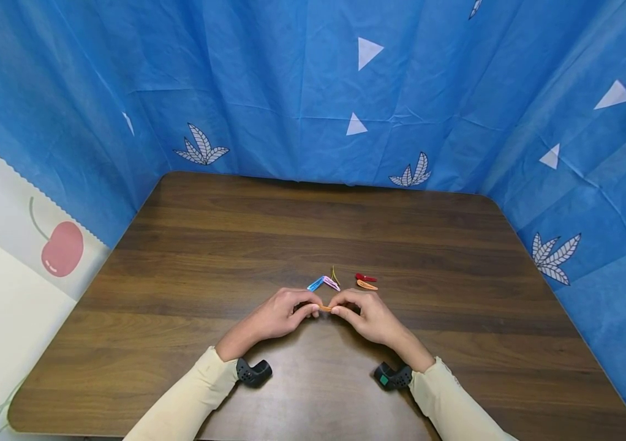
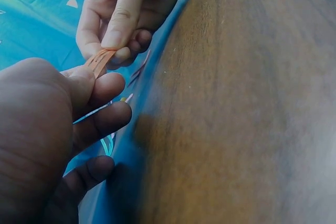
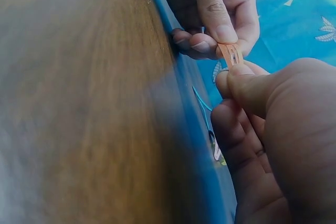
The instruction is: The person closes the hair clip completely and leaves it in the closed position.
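Between my two hands is an orange snap hair clip (image 1: 325, 309), held just above the table. My left hand (image 1: 282, 315) pinches one end between thumb and forefinger. The other end is pinched the same way by my right hand (image 1: 367, 315). Both wrist views show the orange clip (image 2: 100, 62) with its slotted middle bare and its ends covered by fingertips. Just beyond the hands lie a blue hair clip (image 1: 315, 283), a pink one (image 1: 332, 283) and a thin yellow one (image 1: 335, 276). To their right are a red clip (image 1: 365, 278) and another orange clip (image 1: 367, 285).
The brown wooden table (image 1: 208, 245) reaches far to both sides and behind the clips. A blue curtain (image 1: 291, 92) hangs along its back and right edges. Each wrist wears a black device, such as the left wrist's band (image 1: 254, 372).
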Motion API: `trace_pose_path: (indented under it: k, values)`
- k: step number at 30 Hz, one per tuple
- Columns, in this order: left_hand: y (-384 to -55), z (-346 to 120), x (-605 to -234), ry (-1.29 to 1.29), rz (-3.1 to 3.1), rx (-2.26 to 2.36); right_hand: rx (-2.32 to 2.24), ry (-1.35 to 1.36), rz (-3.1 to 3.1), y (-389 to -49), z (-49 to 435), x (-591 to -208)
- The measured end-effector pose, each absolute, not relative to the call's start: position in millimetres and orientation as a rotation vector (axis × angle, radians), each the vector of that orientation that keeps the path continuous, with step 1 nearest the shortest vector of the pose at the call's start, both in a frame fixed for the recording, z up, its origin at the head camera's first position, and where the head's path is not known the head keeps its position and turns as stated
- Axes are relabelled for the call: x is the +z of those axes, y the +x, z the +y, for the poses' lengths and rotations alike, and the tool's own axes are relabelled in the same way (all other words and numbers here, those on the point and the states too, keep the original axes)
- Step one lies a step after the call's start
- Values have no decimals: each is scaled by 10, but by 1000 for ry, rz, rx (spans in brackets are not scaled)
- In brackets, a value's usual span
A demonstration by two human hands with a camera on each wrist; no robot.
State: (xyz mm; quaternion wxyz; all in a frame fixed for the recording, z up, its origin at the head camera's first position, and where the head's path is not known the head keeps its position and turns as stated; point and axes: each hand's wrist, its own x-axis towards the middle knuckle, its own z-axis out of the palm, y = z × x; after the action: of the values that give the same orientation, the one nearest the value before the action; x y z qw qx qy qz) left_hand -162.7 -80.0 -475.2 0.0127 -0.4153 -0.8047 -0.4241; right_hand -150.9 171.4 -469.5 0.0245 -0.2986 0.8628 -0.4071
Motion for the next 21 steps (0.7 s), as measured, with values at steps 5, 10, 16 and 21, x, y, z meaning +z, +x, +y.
trace_pose_path:
  k: [5,10,16,21]
  values:
    - [-1619,-801,-4742,-1268,-2521,-1330,-1275,-934,2683,-1508,1705,-4699]
    - [-1619,-800,-4740,-1259,-2519,-1327,-1288,-930,2682,-1501,1703,-4693]
    - [-1622,-801,-4740,-1242,-2534,-1340,-1292,-901,2669,-1501,1703,-4690]
    - [-1625,-797,-4752,-1235,-2543,-1348,-1307,-899,2661,-1504,1704,-4691]
